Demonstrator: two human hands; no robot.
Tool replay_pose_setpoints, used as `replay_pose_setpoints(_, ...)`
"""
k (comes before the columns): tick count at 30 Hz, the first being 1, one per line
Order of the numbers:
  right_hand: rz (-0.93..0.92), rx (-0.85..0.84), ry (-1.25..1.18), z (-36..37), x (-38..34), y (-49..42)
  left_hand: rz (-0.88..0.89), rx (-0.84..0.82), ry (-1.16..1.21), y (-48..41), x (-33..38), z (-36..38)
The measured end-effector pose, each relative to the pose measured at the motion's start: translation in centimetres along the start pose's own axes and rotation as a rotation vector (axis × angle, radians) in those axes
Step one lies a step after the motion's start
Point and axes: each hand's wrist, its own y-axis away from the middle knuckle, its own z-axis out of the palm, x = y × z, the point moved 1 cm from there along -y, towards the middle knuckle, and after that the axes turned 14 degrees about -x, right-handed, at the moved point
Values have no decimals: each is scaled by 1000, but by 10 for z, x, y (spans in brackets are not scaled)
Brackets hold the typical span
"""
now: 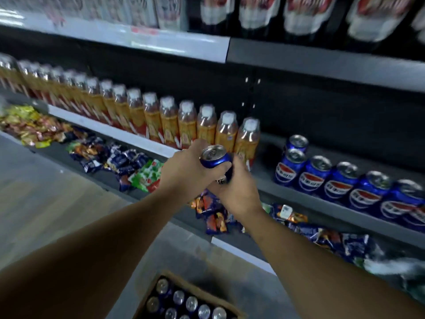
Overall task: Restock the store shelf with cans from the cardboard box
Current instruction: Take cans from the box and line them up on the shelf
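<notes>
Head view: the cardboard box (174,280), its stock cans (191,303) upright inside, sits lowest on the floor. Above it, left hand (186,171) and right hand (234,189) both curl round one blue can (215,158), apparently steadying it for placement. Beyond, the shelf (299,203) carries a row of matching cans (338,183), with bare space at the row's left end.

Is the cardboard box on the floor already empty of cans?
No: several cans with silver tops stand upright inside the cardboard box.

Arms outstretched, left hand (184,173) and right hand (236,192) together gripping a can (215,158)
</notes>
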Motion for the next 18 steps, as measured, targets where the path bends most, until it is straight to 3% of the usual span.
replay_pose_setpoints(5,64,126,73,-89,-18,-12,14,75,78,-24,55,-21)
replay_pose_setpoints(13,220,278,56,-208,15,-39,-38,70,43,-57,77,-12)
replay_pose_setpoints(18,389,251,5,-251,46,-60,-70,9,18,-80,77,25)
